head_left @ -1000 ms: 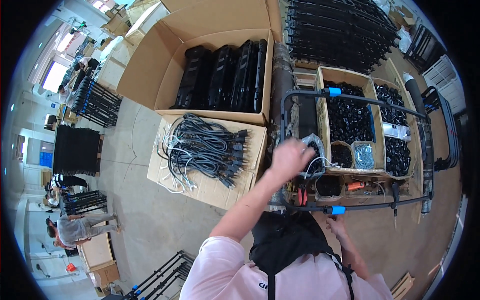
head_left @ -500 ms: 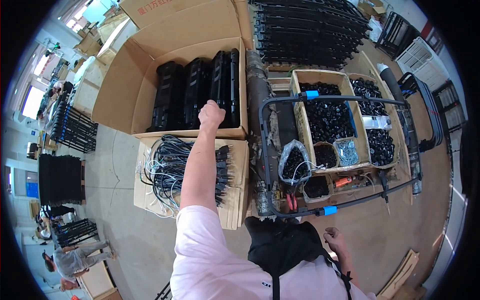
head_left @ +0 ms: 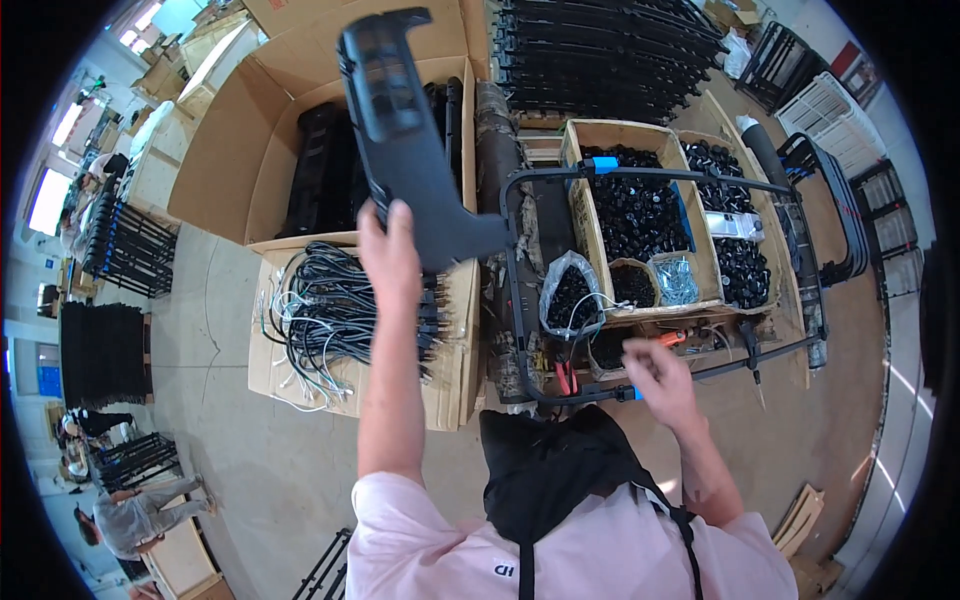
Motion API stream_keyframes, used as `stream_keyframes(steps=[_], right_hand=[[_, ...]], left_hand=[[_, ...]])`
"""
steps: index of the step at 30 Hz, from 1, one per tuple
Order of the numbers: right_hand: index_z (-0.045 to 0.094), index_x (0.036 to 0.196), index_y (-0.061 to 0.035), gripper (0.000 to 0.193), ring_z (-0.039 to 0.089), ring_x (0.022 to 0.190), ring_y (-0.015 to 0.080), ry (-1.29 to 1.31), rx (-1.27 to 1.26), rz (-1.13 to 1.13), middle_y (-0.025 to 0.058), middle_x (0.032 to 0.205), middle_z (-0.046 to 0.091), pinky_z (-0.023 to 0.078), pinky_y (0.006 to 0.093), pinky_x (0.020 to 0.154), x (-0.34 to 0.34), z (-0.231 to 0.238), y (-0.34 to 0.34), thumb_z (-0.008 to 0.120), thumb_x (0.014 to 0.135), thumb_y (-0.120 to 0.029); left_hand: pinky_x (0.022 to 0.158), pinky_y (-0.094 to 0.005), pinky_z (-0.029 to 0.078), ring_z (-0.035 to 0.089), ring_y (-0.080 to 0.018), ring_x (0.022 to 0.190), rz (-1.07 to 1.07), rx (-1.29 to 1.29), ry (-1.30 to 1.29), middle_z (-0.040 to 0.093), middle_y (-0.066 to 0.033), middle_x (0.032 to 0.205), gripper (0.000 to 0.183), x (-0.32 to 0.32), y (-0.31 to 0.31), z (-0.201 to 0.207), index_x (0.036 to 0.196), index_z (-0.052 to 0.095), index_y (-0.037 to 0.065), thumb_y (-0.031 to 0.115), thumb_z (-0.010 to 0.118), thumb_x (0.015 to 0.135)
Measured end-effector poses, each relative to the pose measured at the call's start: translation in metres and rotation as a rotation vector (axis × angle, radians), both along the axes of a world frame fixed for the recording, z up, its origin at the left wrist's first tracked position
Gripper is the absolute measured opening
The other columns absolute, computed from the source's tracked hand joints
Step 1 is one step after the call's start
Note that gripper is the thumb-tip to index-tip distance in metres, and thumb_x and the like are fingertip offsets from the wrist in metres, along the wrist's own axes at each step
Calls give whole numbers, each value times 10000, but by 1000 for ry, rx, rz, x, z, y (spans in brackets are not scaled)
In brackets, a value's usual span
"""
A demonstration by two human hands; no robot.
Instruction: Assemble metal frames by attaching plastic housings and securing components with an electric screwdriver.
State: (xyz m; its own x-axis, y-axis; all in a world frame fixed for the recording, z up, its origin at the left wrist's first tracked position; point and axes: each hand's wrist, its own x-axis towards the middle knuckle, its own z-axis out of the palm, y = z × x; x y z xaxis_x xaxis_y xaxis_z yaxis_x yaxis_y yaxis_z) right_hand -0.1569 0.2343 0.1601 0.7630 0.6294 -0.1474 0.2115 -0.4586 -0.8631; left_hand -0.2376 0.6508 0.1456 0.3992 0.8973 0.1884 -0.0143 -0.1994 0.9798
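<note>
My left hand [head_left: 391, 250] grips the edge of a long black molded plastic panel [head_left: 400, 140] with a recessed window-like section at one end. The panel is raised and tilted over the cardboard box [head_left: 215, 170], where several similar black panels [head_left: 315, 165] stand in rows. My right hand [head_left: 660, 380], its fingers loosely bent and apart, holds nothing. It is close to the near bar of a black tubular frame [head_left: 513, 290] with blue clips [head_left: 603, 165], which lies over the workbench and a wooden parts box.
A bundle of black cables with plugs [head_left: 330, 310] lies on cardboard at left. Inside the wooden parts box [head_left: 585, 200] are small black fittings and a bag of screws [head_left: 675, 280]. Red-handled pliers [head_left: 566, 378] sit near the frame's corner. Stacked black frames [head_left: 600, 60] stand behind.
My left hand has lifted a black panel up out of the cardboard box. My right hand has risen from beside my body to the frame's near bar.
</note>
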Motion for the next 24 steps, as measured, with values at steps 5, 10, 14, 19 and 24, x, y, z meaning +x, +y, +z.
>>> stream_keyframes(steps=[5, 10, 14, 19, 24], right_hand=[[646, 1340, 10, 489, 710, 962, 227, 78, 96, 72, 145, 1064, 749, 553, 367, 866, 38, -36, 66, 588, 1076, -397], [591, 1340, 53, 554, 712, 1112, 395, 151, -122, 176, 271, 1148, 734, 540, 469, 963, 20, -69, 77, 580, 1056, -424], [592, 1302, 53, 486, 694, 1111, 470, 66, -61, 65, 319, 1132, 722, 532, 521, 955, 9, -128, 60, 594, 1035, -353], [608, 1250, 54, 462, 698, 1084, 468, 105, -146, 83, 306, 1107, 727, 530, 528, 944, 16, -141, 79, 601, 1030, -353], [614, 1192, 83, 469, 720, 981, 396, 84, -39, 58, 267, 1023, 728, 543, 472, 854, 19, -160, 79, 630, 1021, -353]], left_hand=[[1000, -333, 520, 616, -181, 1135, -133, -473, -137, 636, -135, 1292, 450, -34, -170, -52, 1439, 480, -54, 221, 592, 1102], [1041, -377, 496, 645, -248, 1163, -141, -327, 117, 690, -175, 1245, 546, -67, -259, -123, 1448, 515, -44, 330, 639, 1070], [1115, -466, 445, 565, -391, 1313, -106, 146, 543, 570, -270, 1436, 578, -67, -267, -113, 1453, 503, -54, 309, 662, 1032], [1148, -525, 404, 523, -463, 1362, -16, 258, 622, 548, -303, 1461, 612, -63, -262, -142, 1516, 454, -36, 284, 645, 1031], [1160, -522, 412, 529, -483, 1365, -95, 150, 513, 533, -333, 1483, 584, -58, -263, -147, 1538, 413, -80, 208, 579, 1058]])
